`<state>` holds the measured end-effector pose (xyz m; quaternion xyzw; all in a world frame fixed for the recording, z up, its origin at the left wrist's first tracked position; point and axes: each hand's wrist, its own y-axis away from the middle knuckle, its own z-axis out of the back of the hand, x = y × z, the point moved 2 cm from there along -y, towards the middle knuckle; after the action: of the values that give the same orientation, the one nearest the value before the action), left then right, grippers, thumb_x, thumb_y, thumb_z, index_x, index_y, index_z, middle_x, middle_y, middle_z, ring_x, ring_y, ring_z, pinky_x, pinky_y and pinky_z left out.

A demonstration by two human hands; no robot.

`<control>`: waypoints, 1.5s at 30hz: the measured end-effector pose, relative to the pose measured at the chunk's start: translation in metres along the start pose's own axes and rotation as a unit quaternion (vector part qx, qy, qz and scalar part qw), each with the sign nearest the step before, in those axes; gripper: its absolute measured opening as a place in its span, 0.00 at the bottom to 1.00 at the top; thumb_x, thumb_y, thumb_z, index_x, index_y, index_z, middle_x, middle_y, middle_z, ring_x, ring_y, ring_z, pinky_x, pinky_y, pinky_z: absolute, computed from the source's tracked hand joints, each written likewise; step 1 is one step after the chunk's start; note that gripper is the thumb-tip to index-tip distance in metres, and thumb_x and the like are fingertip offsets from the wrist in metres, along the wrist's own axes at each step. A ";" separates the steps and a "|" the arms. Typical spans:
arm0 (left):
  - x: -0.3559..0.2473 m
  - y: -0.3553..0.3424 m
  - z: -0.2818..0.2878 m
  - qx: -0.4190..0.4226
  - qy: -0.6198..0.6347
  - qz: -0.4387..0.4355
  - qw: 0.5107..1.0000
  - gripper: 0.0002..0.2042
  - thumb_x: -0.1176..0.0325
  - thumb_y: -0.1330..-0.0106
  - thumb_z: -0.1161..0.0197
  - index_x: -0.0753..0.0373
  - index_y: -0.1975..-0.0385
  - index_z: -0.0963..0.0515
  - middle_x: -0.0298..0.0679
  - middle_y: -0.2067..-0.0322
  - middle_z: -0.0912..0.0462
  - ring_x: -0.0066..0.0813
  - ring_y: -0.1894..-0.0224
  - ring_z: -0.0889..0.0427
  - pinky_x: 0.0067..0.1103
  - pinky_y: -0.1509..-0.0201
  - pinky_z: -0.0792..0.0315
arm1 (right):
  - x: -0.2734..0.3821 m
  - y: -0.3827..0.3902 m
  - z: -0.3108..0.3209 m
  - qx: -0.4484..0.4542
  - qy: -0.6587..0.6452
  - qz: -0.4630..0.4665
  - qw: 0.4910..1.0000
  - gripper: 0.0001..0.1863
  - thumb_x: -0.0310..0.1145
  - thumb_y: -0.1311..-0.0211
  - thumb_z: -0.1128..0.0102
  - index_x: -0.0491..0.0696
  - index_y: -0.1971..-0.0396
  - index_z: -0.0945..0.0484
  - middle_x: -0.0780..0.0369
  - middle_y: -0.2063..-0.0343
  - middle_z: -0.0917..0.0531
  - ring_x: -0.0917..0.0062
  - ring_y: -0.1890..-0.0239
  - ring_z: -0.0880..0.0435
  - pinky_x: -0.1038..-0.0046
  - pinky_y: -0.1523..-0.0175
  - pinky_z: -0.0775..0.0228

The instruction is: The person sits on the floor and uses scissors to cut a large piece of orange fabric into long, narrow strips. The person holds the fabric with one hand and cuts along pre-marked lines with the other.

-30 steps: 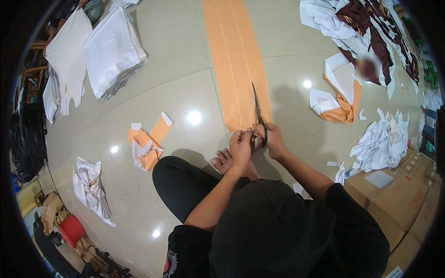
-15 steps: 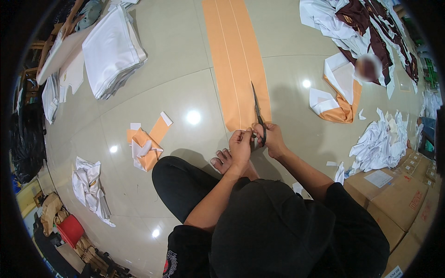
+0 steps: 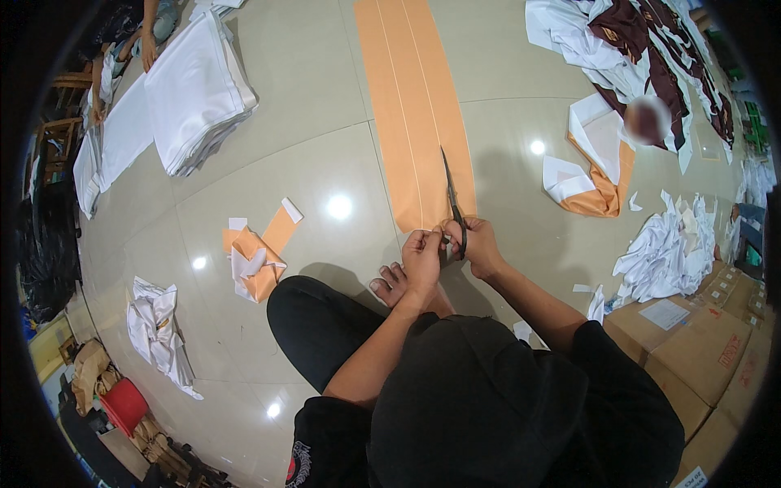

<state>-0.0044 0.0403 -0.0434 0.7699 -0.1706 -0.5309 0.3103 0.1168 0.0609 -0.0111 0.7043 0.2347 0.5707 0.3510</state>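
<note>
A long orange fabric strip, marked with two pale lengthwise lines, lies over the tiled floor and reaches toward me. My left hand is closed at its near edge, fingertips pinched on the cloth. Close beside it, my right hand grips dark scissors by the handles. Their long blades point away from me over the right part of the strip and look nearly together. What lies between my fingertips is partly hidden.
Left are a white fabric stack, a crumpled orange-and-white piece and a white bundle. Right are folded orange-white cloth, maroon-and-white cloth, white scraps and cardboard boxes. Another person's hand touches the stack.
At the upper left, the other person's white sheet has come down flat beside the stack, and a hand now rests at the stack's edge. My hands and scissors have hardly moved.
</note>
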 end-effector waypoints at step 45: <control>0.000 0.000 0.000 0.008 0.020 -0.003 1.000 0.11 0.67 0.30 0.37 0.61 0.76 0.26 0.29 0.80 0.24 0.12 0.80 0.31 0.13 0.75 0.41 | 0.017 -0.020 -0.006 -0.017 -0.008 0.027 0.999 0.10 0.29 0.47 0.40 0.48 0.85 0.29 0.68 0.88 0.29 0.85 0.88 0.32 0.81 0.82 0.43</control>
<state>-0.0047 0.0397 -0.0434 0.7832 -0.1665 -0.5153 0.3056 0.1161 0.0876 -0.0146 0.7085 0.2030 0.5784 0.3497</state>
